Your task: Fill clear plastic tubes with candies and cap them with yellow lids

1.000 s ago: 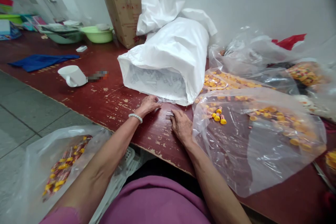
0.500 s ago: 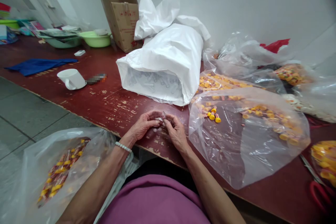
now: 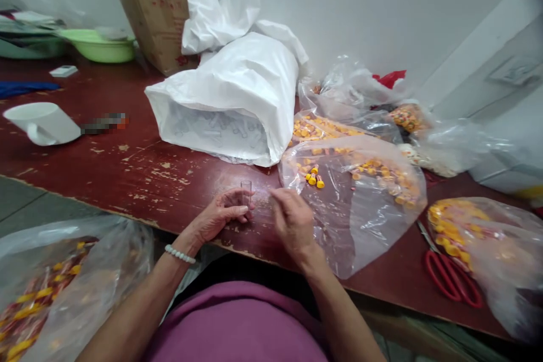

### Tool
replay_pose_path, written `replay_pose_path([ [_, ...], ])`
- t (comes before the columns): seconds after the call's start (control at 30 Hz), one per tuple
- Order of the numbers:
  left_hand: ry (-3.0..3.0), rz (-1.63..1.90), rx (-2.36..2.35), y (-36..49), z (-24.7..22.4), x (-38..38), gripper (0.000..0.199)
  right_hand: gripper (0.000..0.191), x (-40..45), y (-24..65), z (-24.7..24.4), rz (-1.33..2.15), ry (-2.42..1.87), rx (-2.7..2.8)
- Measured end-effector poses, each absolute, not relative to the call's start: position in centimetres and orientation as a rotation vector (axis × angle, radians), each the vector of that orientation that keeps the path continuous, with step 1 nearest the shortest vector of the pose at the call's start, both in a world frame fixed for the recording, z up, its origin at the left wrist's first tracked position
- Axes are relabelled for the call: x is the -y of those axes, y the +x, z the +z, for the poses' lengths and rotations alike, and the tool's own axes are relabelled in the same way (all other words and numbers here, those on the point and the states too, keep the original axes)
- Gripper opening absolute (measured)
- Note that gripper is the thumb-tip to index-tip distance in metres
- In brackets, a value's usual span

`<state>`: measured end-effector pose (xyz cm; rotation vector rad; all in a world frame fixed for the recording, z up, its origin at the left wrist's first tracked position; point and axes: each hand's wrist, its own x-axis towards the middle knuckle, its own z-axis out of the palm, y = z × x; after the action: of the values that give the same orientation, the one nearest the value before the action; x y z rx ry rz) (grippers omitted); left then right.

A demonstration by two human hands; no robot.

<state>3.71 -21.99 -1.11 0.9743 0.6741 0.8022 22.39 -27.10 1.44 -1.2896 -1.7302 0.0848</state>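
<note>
My left hand (image 3: 224, 212) holds a small clear tube (image 3: 246, 192) upright between thumb and fingers, over the front part of the dark red table. My right hand (image 3: 293, 220) is apart from it, to the right, near the edge of a clear plastic bag (image 3: 377, 243). Its fingers are bent and blurred, so I cannot see whether anything is in them. Several yellow-capped pieces (image 3: 314, 178) lie on this bag, just beyond the right hand. Behind my hands a white sack (image 3: 250, 79) lies on its side, its mouth towards me, with many clear tubes (image 3: 216, 133) inside.
On the left are a white mug (image 3: 40, 124), a light green basin (image 3: 99, 48) and a cardboard box (image 3: 159, 28). Red-handled scissors (image 3: 452, 277) lie at right beside a bag of yellow-capped pieces (image 3: 453, 226). Another bag with filled tubes (image 3: 46, 300) hangs low at front left.
My hands were together at the tube; now the right hand has come away to the right, and the left holds the tube alone. The view has turned right.
</note>
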Motion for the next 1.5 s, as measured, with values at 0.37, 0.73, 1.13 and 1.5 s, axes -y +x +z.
replay_pose_path([
  [0.37,0.666,0.890,-0.542,5.0,-1.6,21.9,0.031,0.027,20.7,35.7,-4.1,-0.024,-1.897,1.417],
  [0.73,1.675,0.944,-1.071,7.6,-2.8,23.0,0.025,0.023,27.7,27.6,2.7,0.322,-1.358,1.489],
  [1.13,1.859,0.951,-0.909,6.9,-3.1,23.1,0.026,0.032,28.5,22.4,2.2,0.294,-1.224,1.767],
  [1.5,1.722,0.917,-0.854,6.8,-2.9,23.2,0.029,0.031,29.0,21.1,0.5,-0.047,-1.420,2.162],
])
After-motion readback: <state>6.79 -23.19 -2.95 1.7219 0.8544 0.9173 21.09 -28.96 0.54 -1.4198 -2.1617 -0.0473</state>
